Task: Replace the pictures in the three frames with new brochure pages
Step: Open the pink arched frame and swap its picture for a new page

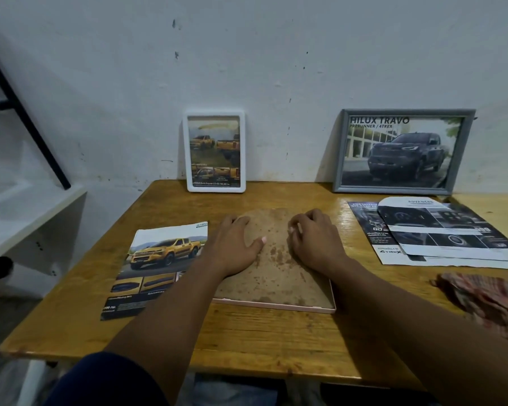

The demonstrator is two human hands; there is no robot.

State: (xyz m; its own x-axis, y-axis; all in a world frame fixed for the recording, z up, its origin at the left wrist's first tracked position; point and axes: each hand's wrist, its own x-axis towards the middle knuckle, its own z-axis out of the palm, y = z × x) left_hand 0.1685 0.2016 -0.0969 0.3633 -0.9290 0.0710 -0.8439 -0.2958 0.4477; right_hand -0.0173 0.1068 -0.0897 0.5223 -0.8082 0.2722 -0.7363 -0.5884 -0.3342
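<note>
As pink-rimmed frame (pixel 276 306) lies face-down, long axis near-far, left hand (pixel 235 244) presses flat on stained brown backing board (pixel 279 271); right hand (pixel 313 240) fingers curled, pinch unclear.

Glossy varnished wooden table (pixel 247 332); matt, stained fibreboard frame backing (pixel 279 268); glossy paper brochures (pixel 156 265); checked cloth (pixel 487 303) at right.

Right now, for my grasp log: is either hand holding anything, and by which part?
Left hand rests flat on the backing board; right hand curls on its upper right; a pinch cannot be told.
</note>
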